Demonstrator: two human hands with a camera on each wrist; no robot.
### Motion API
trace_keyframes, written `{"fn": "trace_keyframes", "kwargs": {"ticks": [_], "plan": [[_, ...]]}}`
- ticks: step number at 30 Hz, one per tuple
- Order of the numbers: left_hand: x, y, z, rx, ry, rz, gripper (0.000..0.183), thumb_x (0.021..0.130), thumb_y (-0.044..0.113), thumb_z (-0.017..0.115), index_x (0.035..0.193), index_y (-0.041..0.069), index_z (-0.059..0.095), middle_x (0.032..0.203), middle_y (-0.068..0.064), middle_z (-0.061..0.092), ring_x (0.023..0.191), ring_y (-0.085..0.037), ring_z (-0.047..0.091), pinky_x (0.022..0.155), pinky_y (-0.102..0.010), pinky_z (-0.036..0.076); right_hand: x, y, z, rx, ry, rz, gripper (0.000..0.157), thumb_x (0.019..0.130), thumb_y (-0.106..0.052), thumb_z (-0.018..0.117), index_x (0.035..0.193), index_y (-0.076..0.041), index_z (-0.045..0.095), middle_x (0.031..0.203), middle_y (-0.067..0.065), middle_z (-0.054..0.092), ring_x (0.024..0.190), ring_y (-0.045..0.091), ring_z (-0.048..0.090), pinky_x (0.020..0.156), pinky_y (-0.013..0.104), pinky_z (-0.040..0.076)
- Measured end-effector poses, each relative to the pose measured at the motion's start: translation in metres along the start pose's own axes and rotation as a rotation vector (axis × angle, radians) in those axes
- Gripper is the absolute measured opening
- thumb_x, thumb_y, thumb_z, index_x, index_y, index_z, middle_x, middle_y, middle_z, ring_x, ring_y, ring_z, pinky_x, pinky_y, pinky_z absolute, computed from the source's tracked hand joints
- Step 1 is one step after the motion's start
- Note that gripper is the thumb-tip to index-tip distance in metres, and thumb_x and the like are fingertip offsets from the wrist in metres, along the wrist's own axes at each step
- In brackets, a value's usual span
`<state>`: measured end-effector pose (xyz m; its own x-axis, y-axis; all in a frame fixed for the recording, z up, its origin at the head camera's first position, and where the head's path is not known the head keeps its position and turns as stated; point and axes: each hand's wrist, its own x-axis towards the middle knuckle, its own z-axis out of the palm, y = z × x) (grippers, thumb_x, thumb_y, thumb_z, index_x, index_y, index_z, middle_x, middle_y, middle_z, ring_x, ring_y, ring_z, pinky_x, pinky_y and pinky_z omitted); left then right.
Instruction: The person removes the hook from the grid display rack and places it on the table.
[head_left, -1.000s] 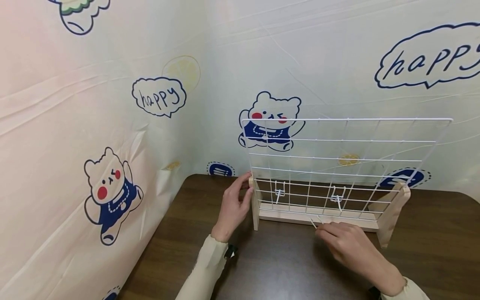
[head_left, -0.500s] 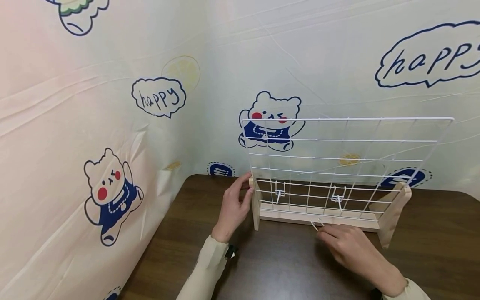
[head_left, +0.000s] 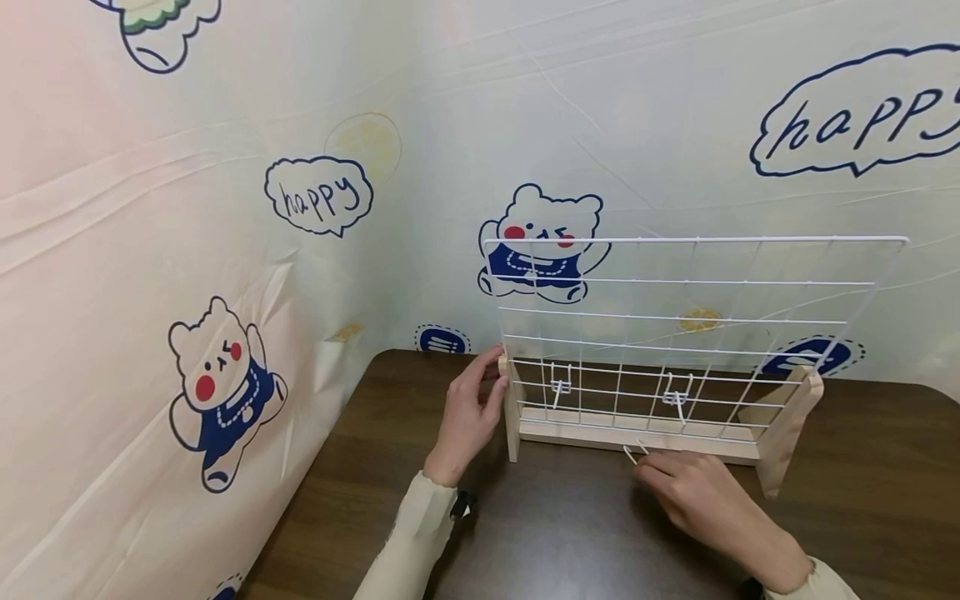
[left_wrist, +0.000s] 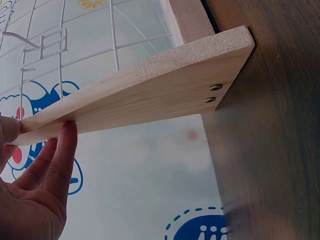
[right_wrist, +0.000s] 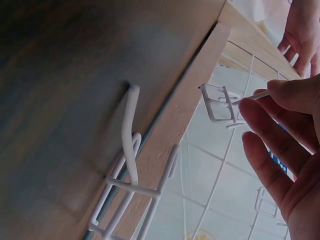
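In the head view, a white wire grid rack (head_left: 675, 319) leans on a pale wooden stand. My left hand (head_left: 463, 414) grips its left wooden side panel (left_wrist: 145, 92) near the top, thumb and fingers at its edges. Two white wire hooks hang on the grid, a left hook (head_left: 560, 386) and a right hook (head_left: 675, 397). My right hand (head_left: 697, 496), in front of the crossbar, pinches the stem of a third hook (right_wrist: 220, 104) between thumb and index finger. Another white hook (right_wrist: 131, 182) shows large over the table in the right wrist view; my right hand hides it in the head view.
The rack stands on a dark brown wooden table (head_left: 540, 517). A wooden crossbar (head_left: 577, 432) joins the side panels at the bottom, with the right panel (head_left: 787, 433) close to my right hand. Cloth walls (head_left: 420, 200) printed with bears rise behind and to the left.
My right hand has shifted very slightly right and toward me, and the held hook's tips have moved a little with it. My left hand stays put on the side panel.
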<state>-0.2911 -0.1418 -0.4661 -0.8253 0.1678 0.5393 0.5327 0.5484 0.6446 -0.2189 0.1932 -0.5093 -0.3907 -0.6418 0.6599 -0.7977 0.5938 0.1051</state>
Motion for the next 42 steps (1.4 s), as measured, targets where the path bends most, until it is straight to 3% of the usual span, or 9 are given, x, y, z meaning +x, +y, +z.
{"fn": "trace_keyframes", "kwargs": {"ticks": [3, 6, 12, 23, 29, 36, 40, 42], "plan": [[-0.0001, -0.0004, 0.0003, 0.001, -0.002, -0.002, 0.043, 0.106, 0.018, 0.061, 0.149, 0.013, 0.054, 0.135, -0.009, 0.068, 0.113, -0.024, 0.072, 0.087, -0.035, 0.065, -0.0017, 0.0008, 0.0001, 0.008, -0.020, 0.002, 0.026, 0.097, -0.013, 0.047, 0.091, -0.016, 0.073, 0.087, -0.006, 0.071, 0.071, 0.015, 0.070, 0.056, 0.034, 0.055], [0.0003, -0.0011, 0.0007, 0.001, 0.000, 0.003, 0.044, 0.106, 0.018, 0.061, 0.148, 0.011, 0.054, 0.135, -0.010, 0.068, 0.113, -0.025, 0.072, 0.085, -0.037, 0.066, -0.0025, 0.0014, 0.0002, 0.011, -0.038, 0.005, 0.018, 0.090, -0.011, 0.056, 0.092, -0.016, 0.073, 0.087, -0.006, 0.071, 0.071, 0.015, 0.070, 0.056, 0.034, 0.055], [0.0006, -0.0026, 0.0013, -0.004, -0.001, 0.000, 0.044, 0.106, 0.017, 0.061, 0.148, 0.008, 0.054, 0.134, -0.010, 0.068, 0.112, -0.026, 0.072, 0.084, -0.040, 0.066, -0.0030, 0.0010, 0.0023, 0.000, -0.050, 0.013, 0.038, 0.105, -0.019, 0.038, 0.090, -0.016, 0.072, 0.086, -0.007, 0.071, 0.071, 0.013, 0.070, 0.056, 0.033, 0.055], [0.0006, -0.0018, 0.0019, 0.010, 0.013, 0.017, 0.043, 0.105, 0.015, 0.062, 0.148, 0.014, 0.055, 0.132, -0.011, 0.069, 0.110, -0.024, 0.072, 0.081, -0.034, 0.066, -0.0014, -0.0022, 0.0040, -0.026, -0.073, 0.052, 0.060, 0.111, -0.029, 0.016, 0.083, -0.018, 0.068, 0.081, -0.009, 0.070, 0.069, 0.011, 0.069, 0.055, 0.033, 0.055], [0.0012, -0.0003, 0.0010, 0.010, 0.017, 0.030, 0.043, 0.105, 0.015, 0.062, 0.147, 0.013, 0.055, 0.132, -0.011, 0.069, 0.110, -0.025, 0.072, 0.082, -0.036, 0.066, -0.0015, -0.0012, 0.0044, -0.003, -0.077, 0.045, 0.050, 0.108, -0.023, 0.024, 0.082, -0.018, 0.066, 0.080, -0.009, 0.069, 0.066, 0.012, 0.067, 0.053, 0.033, 0.052], [0.0014, -0.0019, 0.0009, 0.007, 0.008, 0.014, 0.043, 0.106, 0.016, 0.062, 0.148, 0.014, 0.055, 0.131, -0.010, 0.069, 0.110, -0.024, 0.072, 0.080, -0.035, 0.066, -0.0024, -0.0005, 0.0047, 0.002, -0.095, 0.044, 0.021, 0.095, -0.015, 0.050, 0.079, -0.019, 0.062, 0.075, -0.011, 0.064, 0.061, 0.012, 0.063, 0.049, 0.032, 0.047], [0.0011, -0.0017, 0.0010, -0.004, 0.002, 0.004, 0.042, 0.106, 0.017, 0.061, 0.148, 0.015, 0.055, 0.131, -0.010, 0.069, 0.111, -0.024, 0.072, 0.081, -0.037, 0.066, -0.0025, -0.0009, 0.0035, 0.005, -0.112, 0.050, 0.019, 0.095, -0.014, 0.054, 0.079, -0.020, 0.062, 0.074, -0.011, 0.063, 0.061, 0.011, 0.062, 0.049, 0.032, 0.046], [0.0011, -0.0016, 0.0011, -0.004, 0.005, 0.007, 0.042, 0.106, 0.016, 0.061, 0.148, 0.014, 0.055, 0.131, -0.011, 0.069, 0.110, -0.025, 0.072, 0.081, -0.038, 0.066, -0.0024, -0.0010, 0.0030, 0.004, -0.120, 0.053, 0.032, 0.104, -0.018, 0.043, 0.079, -0.021, 0.063, 0.075, -0.012, 0.063, 0.061, 0.011, 0.062, 0.049, 0.031, 0.046]]}}
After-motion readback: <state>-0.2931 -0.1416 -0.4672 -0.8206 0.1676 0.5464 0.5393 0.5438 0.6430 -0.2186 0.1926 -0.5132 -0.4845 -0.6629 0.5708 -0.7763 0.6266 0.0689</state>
